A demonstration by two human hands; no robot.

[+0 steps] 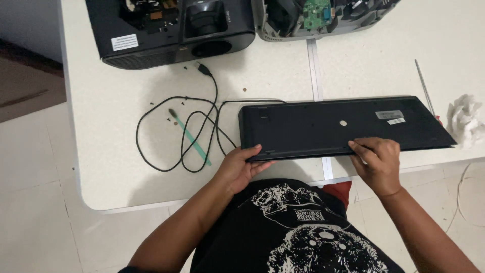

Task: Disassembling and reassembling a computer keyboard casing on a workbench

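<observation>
A black keyboard (333,126) lies upside down on the white table (111,167), its flat underside up, with two small labels near its right end. My left hand (237,167) grips its near left corner. My right hand (376,159) holds the near edge right of the middle, fingers bent over the rim. The keyboard's black cable (179,134) runs off its left end in loose loops to a plug (203,69).
A green-handled tool (191,137) lies among the cable loops, with small dark screws scattered nearby. An opened black projector (172,28) and an opened grey device (318,17) stand at the far edge. A thin metal rod (424,86) and crumpled white tissue (465,121) lie right.
</observation>
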